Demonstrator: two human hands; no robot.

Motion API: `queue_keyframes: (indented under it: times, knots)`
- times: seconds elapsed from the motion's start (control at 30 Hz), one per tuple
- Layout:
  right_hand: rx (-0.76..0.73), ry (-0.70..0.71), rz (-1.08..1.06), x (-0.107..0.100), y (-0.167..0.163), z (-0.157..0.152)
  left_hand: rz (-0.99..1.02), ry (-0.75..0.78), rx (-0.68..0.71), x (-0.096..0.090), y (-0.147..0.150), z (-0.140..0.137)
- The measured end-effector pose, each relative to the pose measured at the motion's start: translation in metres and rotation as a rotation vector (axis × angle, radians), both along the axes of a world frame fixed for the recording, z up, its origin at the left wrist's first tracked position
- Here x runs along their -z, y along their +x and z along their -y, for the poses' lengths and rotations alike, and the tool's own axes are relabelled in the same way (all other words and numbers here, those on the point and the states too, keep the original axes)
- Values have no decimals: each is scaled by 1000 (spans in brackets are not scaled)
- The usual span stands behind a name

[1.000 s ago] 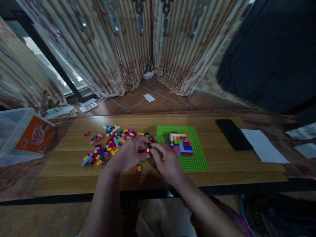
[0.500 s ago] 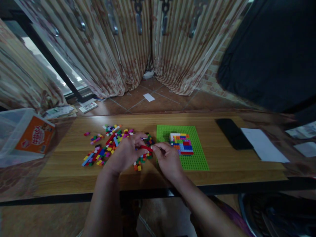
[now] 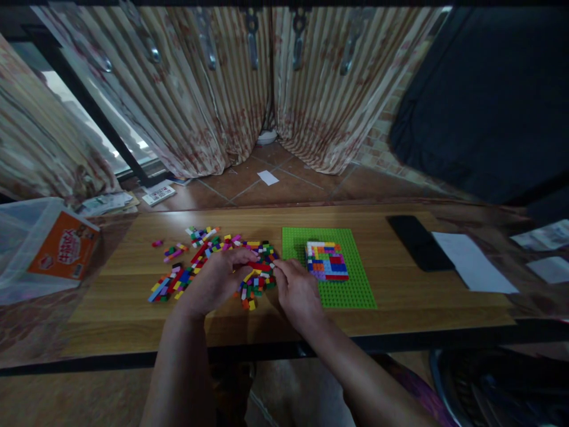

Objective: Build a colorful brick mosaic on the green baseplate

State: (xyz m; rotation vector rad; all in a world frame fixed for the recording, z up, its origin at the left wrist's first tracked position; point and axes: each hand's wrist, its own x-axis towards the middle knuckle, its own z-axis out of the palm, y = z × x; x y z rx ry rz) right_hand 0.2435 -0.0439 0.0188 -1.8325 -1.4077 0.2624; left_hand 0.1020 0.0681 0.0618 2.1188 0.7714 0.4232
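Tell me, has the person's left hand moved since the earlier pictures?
Yes. The left hand has shifted toward the person's left, farther from the green baseplate, which sits in nearly the same place in the view.

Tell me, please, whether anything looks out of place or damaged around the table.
A white slip lies on the tiled floor beyond the table, perhaps dropped. The scattered bricks show no obvious damage.

One head-worn cam looked fwd & down from the near side of the table [image 3: 400, 299], w/ wide coverage: L hand [image 3: 217, 277] & R hand [image 3: 297, 293] fairly near, approx. ctr; curtains [image 3: 213, 112] farther off, up top.
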Motion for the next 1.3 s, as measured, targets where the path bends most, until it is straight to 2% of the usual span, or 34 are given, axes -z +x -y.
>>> queue_keyframes:
  times: [0.1, 0.17, 0.3, 0.43, 0.53, 0.63, 0.73, 0.83, 0.93, 1.3]
  knots:
    - [-51, 119, -81, -7, 3, 5, 62, -84, 36, 1, 5, 3]
    - [-106, 149, -106, -12, 7, 8, 99, -138, 58, 0, 11, 7]
    - [-123, 103, -50, -20, 21, 14, 161, -159, 62, 0, 26, 16]
    - [-107, 48, 16, -26, 40, 25, 195, -107, 43, 5, 47, 27]
    - [1, 73, -58, -29, 62, 34, 210, -27, 7, 9, 63, 36]
    - [233, 92, -189, -29, 92, 40, 198, 30, -58, 10, 74, 42]
    - [431, 32, -163, -27, 122, 43, 137, 45, -126, 14, 80, 45]
    - [428, -18, -99, -24, 137, 43, 67, 45, -147, 21, 84, 47]
    - [381, -56, -50, -20, 138, 42, 19, 37, -142, 28, 88, 51]
    - [413, -150, -91, -18, 122, 32, 3, -21, -95, 35, 93, 56]
